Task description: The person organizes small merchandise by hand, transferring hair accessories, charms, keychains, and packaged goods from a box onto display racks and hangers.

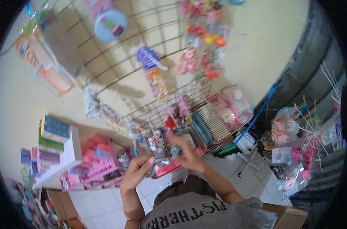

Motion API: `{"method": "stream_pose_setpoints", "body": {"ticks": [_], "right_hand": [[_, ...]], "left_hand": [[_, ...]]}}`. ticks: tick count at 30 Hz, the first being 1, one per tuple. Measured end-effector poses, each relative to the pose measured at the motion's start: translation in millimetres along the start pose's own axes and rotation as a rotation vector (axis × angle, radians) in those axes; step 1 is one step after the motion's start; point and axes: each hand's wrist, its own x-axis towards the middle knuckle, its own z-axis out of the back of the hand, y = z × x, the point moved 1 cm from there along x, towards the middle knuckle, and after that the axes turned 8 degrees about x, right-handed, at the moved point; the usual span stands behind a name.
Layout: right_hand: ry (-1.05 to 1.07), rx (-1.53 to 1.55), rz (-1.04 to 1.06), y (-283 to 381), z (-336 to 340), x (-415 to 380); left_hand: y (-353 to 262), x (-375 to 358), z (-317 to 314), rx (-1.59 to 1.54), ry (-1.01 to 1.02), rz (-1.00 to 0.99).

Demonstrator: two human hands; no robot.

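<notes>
My left hand (138, 169) is closed in a pinch at the near left edge of a red-rimmed basket (168, 168). A small shiny, pale-blue thing (160, 160) shows just beyond its fingertips; I cannot tell whether the fingers hold it. My right hand (188, 155) reaches over the right side of the basket with its fingers apart, slightly blurred. Under and beyond it lie small trinkets, among them black, white and red figures (156, 141) and a round teal piece (174, 149).
A wire grid (122, 79) with hanging packets and keychains covers the wall. To the right are a pink-edged tray (228, 116) and a blue-handled broom (253, 121). Pink shelving (105, 171) and a white shelf (72, 149) with boxes stand left. A cardboard box (286, 217) sits behind right.
</notes>
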Motion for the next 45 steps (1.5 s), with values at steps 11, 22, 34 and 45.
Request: {"method": "stream_pose_setpoints", "body": {"ticks": [11,22,34,45], "right_hand": [[-0.277,0.223,-0.248,23,61,-16],[-0.537,0.383,0.002,63,196,81],[-0.497,0.327,-0.180,-27,241,131],[-0.340,-0.853,-0.162,23,251,62]], "left_hand": [[-128,84,-63,0.701,0.050,-0.896],[-238,268,-154,0.916,-0.174,-1.147],[-179,343,-136,0.461,-0.584,-0.925],[-124,280,-170,0.309,-0.852,-1.063]]}}
